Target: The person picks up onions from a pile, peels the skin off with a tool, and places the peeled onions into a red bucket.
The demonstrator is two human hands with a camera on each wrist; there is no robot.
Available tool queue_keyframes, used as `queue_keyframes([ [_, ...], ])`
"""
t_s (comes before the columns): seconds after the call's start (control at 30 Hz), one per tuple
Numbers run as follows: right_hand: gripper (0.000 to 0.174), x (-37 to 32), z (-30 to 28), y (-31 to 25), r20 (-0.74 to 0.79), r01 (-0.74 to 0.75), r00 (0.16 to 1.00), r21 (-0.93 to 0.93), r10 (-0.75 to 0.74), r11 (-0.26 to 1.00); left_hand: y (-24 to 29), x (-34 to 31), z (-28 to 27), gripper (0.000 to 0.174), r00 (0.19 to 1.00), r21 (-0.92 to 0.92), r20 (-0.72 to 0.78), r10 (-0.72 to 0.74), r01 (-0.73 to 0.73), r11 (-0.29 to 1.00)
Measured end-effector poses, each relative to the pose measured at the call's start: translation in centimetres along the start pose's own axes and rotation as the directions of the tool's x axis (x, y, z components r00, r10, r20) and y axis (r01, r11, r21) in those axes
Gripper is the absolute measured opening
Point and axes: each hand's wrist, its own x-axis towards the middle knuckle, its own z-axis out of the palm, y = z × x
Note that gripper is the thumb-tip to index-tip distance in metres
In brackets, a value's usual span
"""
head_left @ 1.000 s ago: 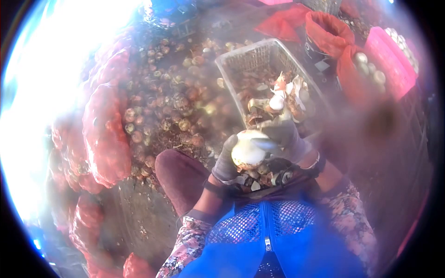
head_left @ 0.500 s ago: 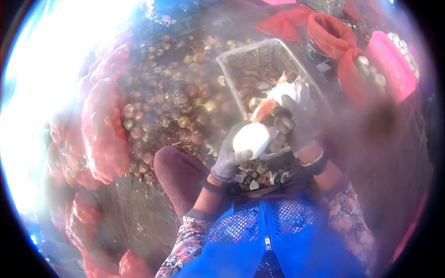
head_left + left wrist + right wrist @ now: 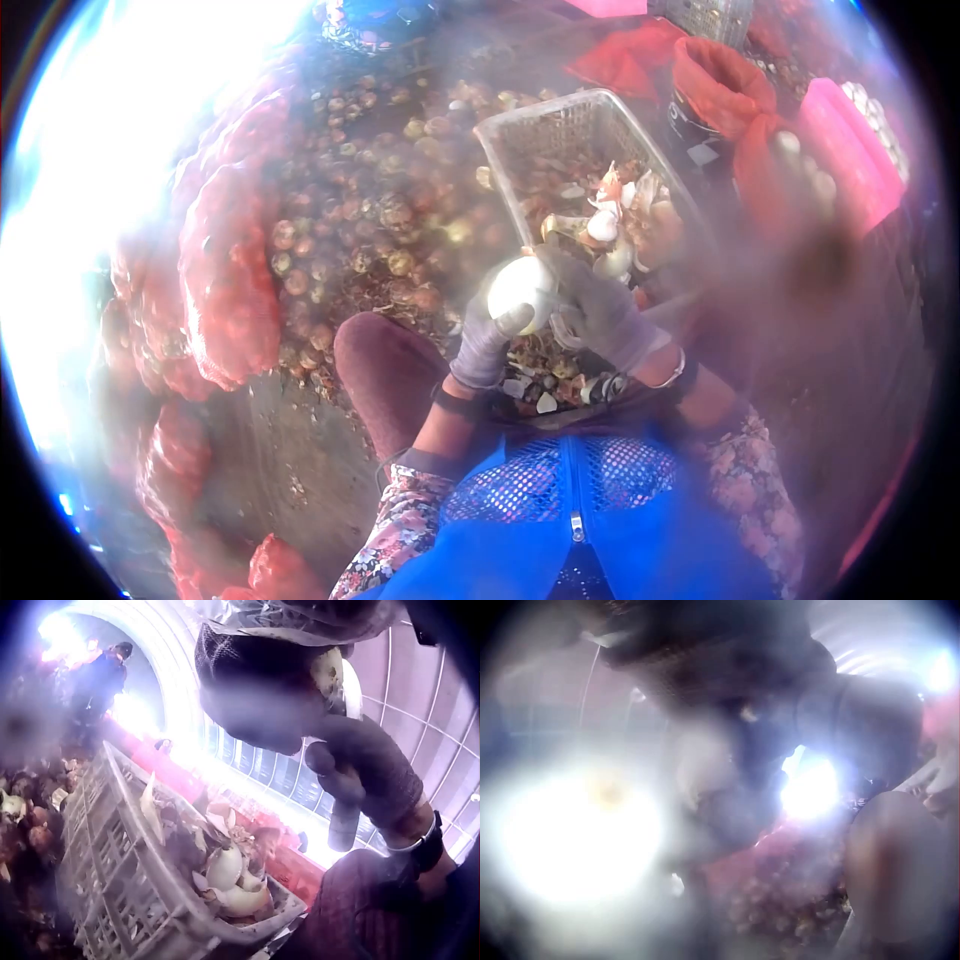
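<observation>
A peeled white onion (image 3: 522, 288) is held over my lap, in front of a grey plastic crate (image 3: 560, 108). My gloved left hand (image 3: 497, 322) grips it from below, with the thumb on its near side. My gloved right hand (image 3: 588, 306) lies against the onion's right side. In the left wrist view the right hand (image 3: 367, 774) is curled round a dark tool handle (image 3: 343, 825), with the onion (image 3: 334, 675) just above it; the blade is hidden. The right wrist view is blurred by glare.
The crate holds onion skins (image 3: 610, 228) and cut ends (image 3: 225, 866). A heap of unpeeled onions (image 3: 380, 215) covers the ground to the left, beside red mesh sacks (image 3: 225, 265). A red bag (image 3: 715, 68) and a pink crate (image 3: 850, 145) stand at the right. Scraps (image 3: 545, 385) lie on my lap.
Half a second ago my right hand was raised toward the crate with a strip of skin. It has come back down onto the onion, and the strip is gone from it.
</observation>
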Motion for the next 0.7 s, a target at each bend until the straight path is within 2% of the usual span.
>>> queue_keyframes([
  [0.07,0.046,-0.4,0.0,-1.6,0.081,-0.205,0.976,0.057,0.201,0.977,-0.3,-0.1,0.3,0.082,0.999,0.061,-0.009,0.037,-0.036,0.997],
  [0.13,0.047,-0.5,0.0,-1.5,0.124,-0.274,0.959,0.171,0.255,0.946,-0.7,0.0,0.5,0.08,0.995,0.15,-0.02,0.099,-0.095,0.984],
  [0.2,0.046,-0.7,0.3,-0.8,0.114,-0.271,0.961,0.184,0.253,0.945,-1.3,0.2,0.6,0.077,0.981,0.262,-0.029,0.191,-0.177,0.949],
  [0.27,0.041,-1.0,1.4,0.6,0.053,-0.195,0.98,0.101,0.191,0.976,-1.9,0.2,0.2,0.079,0.97,0.367,0.016,0.241,-0.23,0.901],
  [0.37,0.029,0.1,0.2,1.8,0.105,-0.019,0.994,-0.021,0.021,1.0,-1.9,0.4,-0.1,0.086,0.955,0.483,0.123,0.271,-0.296,0.824],
  [0.43,0.022,0.3,-0.4,1.4,0.133,-0.21,0.973,0.188,0.187,0.959,-1.5,0.5,0.3,0.087,0.953,0.489,0.161,0.255,-0.301,0.818],
  [0.5,0.021,0.6,-0.7,0.8,0.132,-0.345,0.939,0.326,0.319,0.88,-1.8,0.6,0.2,0.085,0.962,0.406,0.067,0.264,-0.268,0.874],
  [0.57,0.024,0.7,-0.6,0.2,0.076,-0.389,0.918,0.367,0.389,0.845,-1.3,0.8,0.6,0.082,0.955,0.27,-0.074,0.288,-0.259,0.927],
  [0.6,0.026,0.7,-0.6,-0.1,0.045,-0.393,0.913,0.37,0.406,0.842,0.4,0.5,1.6,0.076,0.974,0.131,-0.138,0.182,-0.164,0.978],
  [0.67,0.032,0.4,-0.1,-0.2,-0.025,-0.344,0.93,0.293,0.366,0.892,0.2,0.4,2.3,0.071,0.966,0.014,-0.207,0.153,-0.153,0.988],
  [0.7,0.035,0.1,0.3,-0.1,-0.066,-0.256,0.959,0.209,0.275,0.944,-0.1,0.3,2.7,0.07,0.963,-0.015,-0.236,0.131,-0.139,0.99],
])
